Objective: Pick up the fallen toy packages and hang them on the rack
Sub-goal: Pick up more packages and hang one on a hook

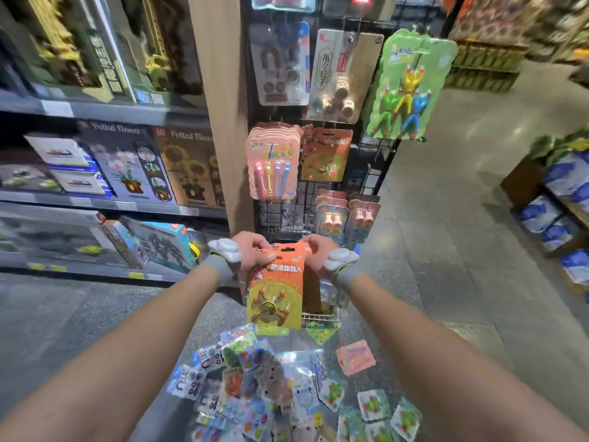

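Note:
I hold an orange and yellow spider toy package (276,291) upright in front of the black wire rack (287,215). My left hand (253,252) pinches its top left corner. My right hand (315,250) pinches its top right corner. The package hangs low, below the pink packages on the rack's hooks. A matching orange package (326,154) hangs higher on the rack. Several fallen toy packages (274,384) lie in a heap on the floor below my arms, and a pink one (355,358) lies apart to the right.
Shelves of boxed toys (127,164) run along the left. A green package (411,84) hangs at the rack's upper right. A wooden stand with blue packs (561,199) is at the right. Grey floor (446,250) stretches beside the rack.

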